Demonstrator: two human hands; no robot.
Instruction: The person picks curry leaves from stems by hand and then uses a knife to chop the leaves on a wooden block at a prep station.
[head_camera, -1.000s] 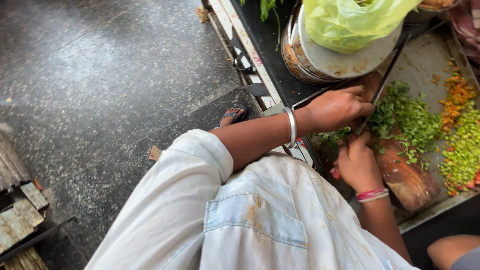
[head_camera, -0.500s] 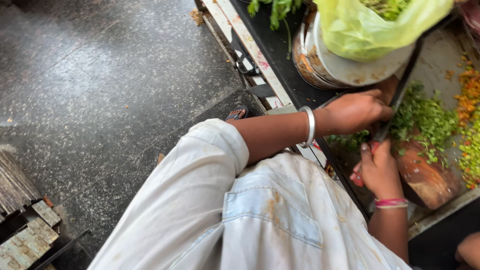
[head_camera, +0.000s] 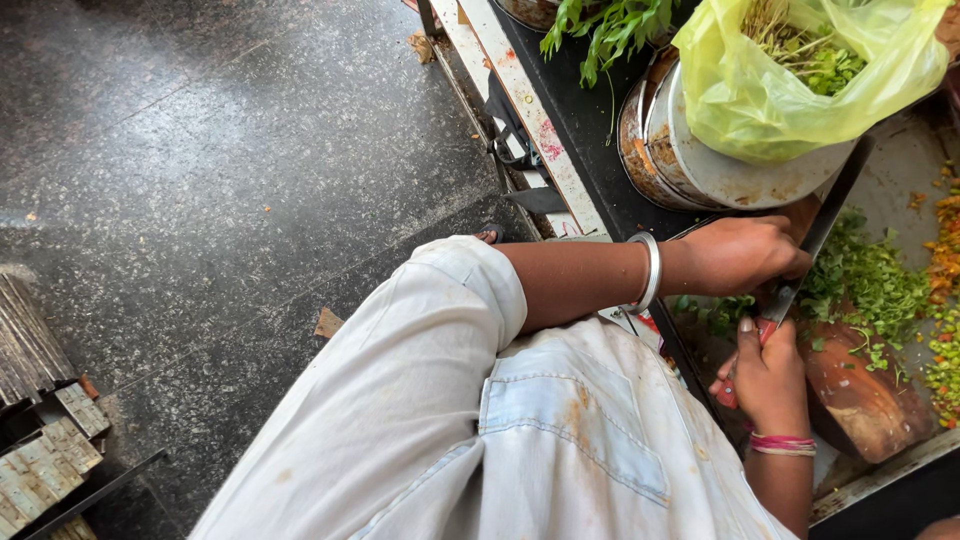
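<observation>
My left hand (head_camera: 740, 255), a silver bangle on its wrist, is shut on the handle of a long dark knife (head_camera: 825, 215). The blade slants up over a heap of chopped green herbs (head_camera: 870, 280). Just below, my right hand (head_camera: 768, 368), with pink threads round its wrist, presses down on something small and red at the edge of a round brown wooden chopping block (head_camera: 865, 405). The two hands almost touch. My pale shirt sleeve fills the lower middle of the view.
A steel pot (head_camera: 690, 160) holding a yellow-green plastic bag (head_camera: 770, 90) of herbs stands behind the knife. Leafy greens (head_camera: 600, 30) lie further back. Chopped orange and green bits (head_camera: 945, 300) sit at the right in a metal tray (head_camera: 880, 470). Dark stone floor (head_camera: 220, 200) lies left.
The view has shifted, so both hands now sit lower and further right. The knife hand has stayed on the handle, and the other hand has stayed pressed at the block's edge.
</observation>
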